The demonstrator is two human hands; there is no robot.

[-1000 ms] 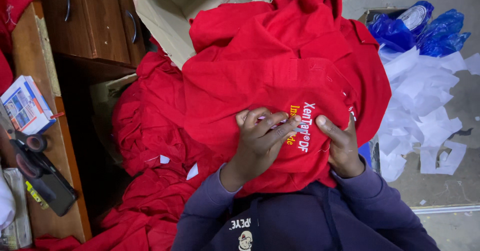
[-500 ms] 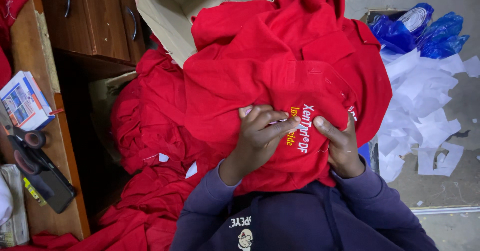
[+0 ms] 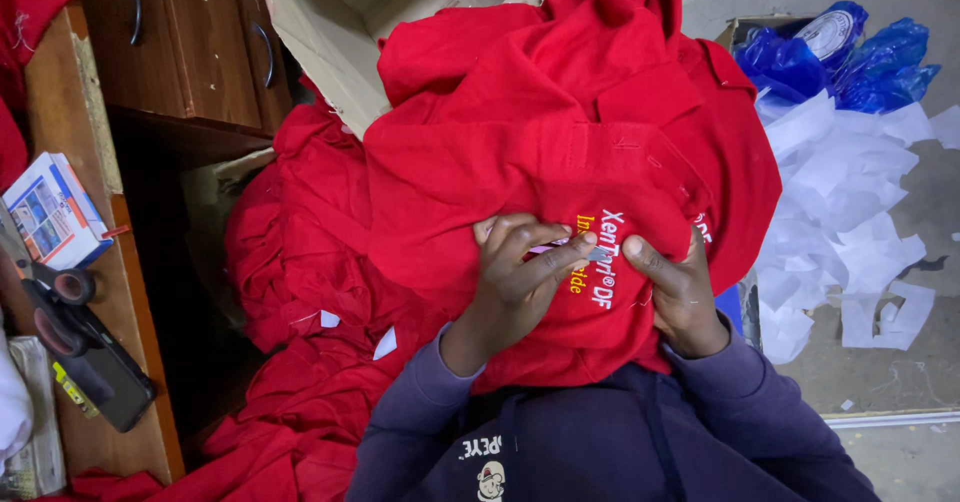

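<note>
A red garment (image 3: 560, 162) is held bunched on the lap, with its embroidered yellow and white lettering (image 3: 597, 262) turned upward between the two hands. The left hand (image 3: 515, 282) is closed over the cloth just left of the lettering, its fingers curled and pinching what appears to be a small pale, flat item (image 3: 575, 252) against the fabric; the item is too small to be identified. The right hand (image 3: 680, 297) is closed on the cloth at the other side of the lettering, thumb on top and fingers tucked beneath, so that the patch between the hands is kept flat. For this step to be done well, the cloth should be kept taut between both hands, the lettering should be left uncovered, and only the top layer should be gripped so that lower folds are not caught. Light, steady pressure is judged sufficient, since the fabric creases readily. A heap of further red garments (image 3: 300, 262) lies to the left, below an open cardboard box (image 3: 330, 32). White paper scraps (image 3: 850, 222) and blue plastic bags (image 3: 860, 57) lie to the right. On the wooden counter (image 3: 90, 142) at far left, a tape dispenser (image 3: 60, 307) rests beside a small printed box (image 3: 50, 212).
</note>
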